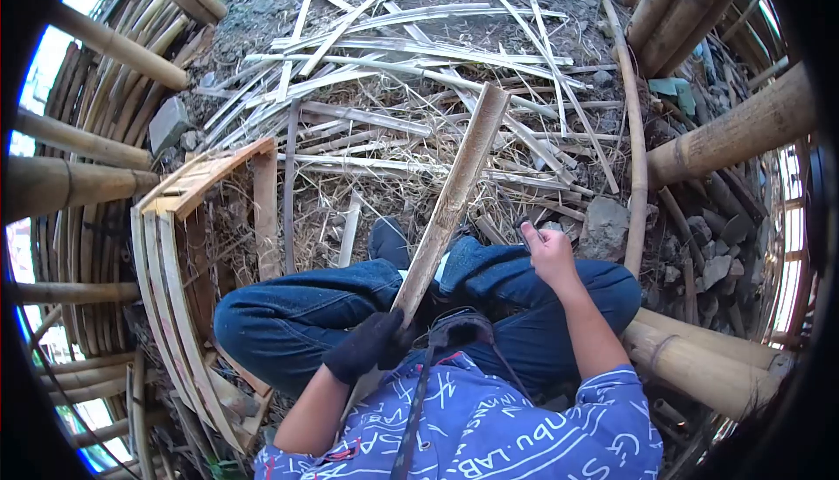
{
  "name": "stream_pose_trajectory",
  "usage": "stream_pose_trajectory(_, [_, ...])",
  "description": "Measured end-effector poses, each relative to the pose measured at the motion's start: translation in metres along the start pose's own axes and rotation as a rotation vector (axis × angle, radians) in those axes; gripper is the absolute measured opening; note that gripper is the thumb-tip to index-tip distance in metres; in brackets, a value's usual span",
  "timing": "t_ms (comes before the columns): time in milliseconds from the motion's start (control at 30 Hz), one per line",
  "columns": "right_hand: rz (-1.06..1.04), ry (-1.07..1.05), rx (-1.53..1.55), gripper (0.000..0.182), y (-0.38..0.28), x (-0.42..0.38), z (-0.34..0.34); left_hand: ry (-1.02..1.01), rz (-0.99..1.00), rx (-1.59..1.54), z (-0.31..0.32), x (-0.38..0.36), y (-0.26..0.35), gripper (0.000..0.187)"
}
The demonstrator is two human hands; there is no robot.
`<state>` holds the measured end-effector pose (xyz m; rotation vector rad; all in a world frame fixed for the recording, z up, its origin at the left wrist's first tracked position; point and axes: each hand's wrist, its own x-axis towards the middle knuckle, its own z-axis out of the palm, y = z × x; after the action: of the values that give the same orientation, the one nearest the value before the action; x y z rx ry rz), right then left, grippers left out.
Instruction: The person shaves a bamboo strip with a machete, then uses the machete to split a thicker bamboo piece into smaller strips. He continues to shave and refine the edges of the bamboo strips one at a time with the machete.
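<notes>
A long split bamboo piece [450,200] slants up from my lap, its hollow inner face showing. My left hand [367,346], in a dark glove, is wrapped round its lower end. My bare right hand [549,253] is closed above my right knee, apart from the bamboo. A small dark object [527,233] shows at its fingers, perhaps part of a blade or handle; most of it is hidden. My crossed legs in blue jeans [306,309] lie below both hands.
Thin bamboo strips [419,47] litter the ground ahead. A wooden crate [170,305] stands at the left. Rocks [605,229] lie at the right, beside a long pole [635,148]. Thick bamboo poles [734,130] jut in from both sides.
</notes>
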<state>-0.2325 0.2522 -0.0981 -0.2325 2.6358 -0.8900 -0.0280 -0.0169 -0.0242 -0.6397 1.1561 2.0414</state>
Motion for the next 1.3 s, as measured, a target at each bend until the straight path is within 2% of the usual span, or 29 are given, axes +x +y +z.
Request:
stream_pose_trajectory(67, [0.262,-0.122,0.46,0.058,0.0,0.002,0.003,0.004,0.008,0.005,0.001,0.006,0.006,0.053])
stream_pose_trajectory(100, [0.267,-0.139,0.553,0.056,-0.002,0.003,0.005,0.05,0.0,0.081,0.001,0.01,0.008,0.053])
stream_pose_trajectory(167, [0.308,-0.143,0.599,0.056,-0.001,0.009,0.006,0.136,0.009,0.197,-0.005,0.022,-0.001,0.053])
stream_pose_trajectory(267, [0.359,-0.143,0.682,0.055,0.001,0.016,0.009,0.227,0.028,0.193,-0.008,0.035,-0.007,0.052])
stream_pose_trajectory(400, [0.439,-0.126,0.797,0.053,0.004,0.018,0.009,0.224,-0.01,0.216,-0.01,0.041,-0.004,0.049])
stream_pose_trajectory(467, [0.471,-0.142,0.833,0.052,0.002,0.018,0.008,0.236,0.05,0.294,-0.012,0.047,-0.005,0.049])
stream_pose_trajectory(533, [0.553,-0.168,0.936,0.05,0.0,0.019,0.007,0.22,-0.025,0.269,-0.011,0.049,-0.001,0.049])
stream_pose_trajectory(633, [0.58,-0.223,0.957,0.044,-0.005,0.018,0.003,0.305,-0.017,0.277,-0.005,0.056,-0.003,0.05])
stream_pose_trajectory(700, [0.578,-0.245,0.989,0.04,-0.005,0.017,0.004,0.288,-0.028,0.281,-0.023,0.073,-0.025,0.049])
stream_pose_trajectory(767, [0.579,-0.272,1.077,0.029,-0.002,0.015,0.005,0.265,-0.038,0.291,-0.026,0.076,-0.029,0.047])
stream_pose_trajectory(833, [0.57,-0.3,1.104,0.024,-0.004,0.014,0.002,0.19,-0.132,0.124,-0.02,0.072,-0.021,0.046])
stream_pose_trajectory(900, [0.564,-0.341,1.136,0.015,-0.004,0.015,0.002,0.209,-0.111,0.178,-0.02,0.074,-0.025,0.045])
stream_pose_trajectory(1067, [0.526,-0.446,1.138,0.012,-0.001,0.015,0.005,0.263,-0.094,0.304,-0.015,0.081,-0.028,0.043])
stream_pose_trajectory(1167, [0.513,-0.475,1.035,0.011,-0.001,0.017,0.009,0.271,-0.054,0.367,-0.026,0.091,-0.042,0.045])
stream_pose_trajectory(1233, [0.494,-0.602,0.864,0.01,0.003,0.018,0.016,0.217,-0.047,0.348,-0.029,0.091,-0.045,0.046])
stream_pose_trajectory(1300, [0.48,-0.628,0.765,0.008,0.003,0.015,0.023,0.261,-0.07,0.384,-0.027,0.091,-0.047,0.047])
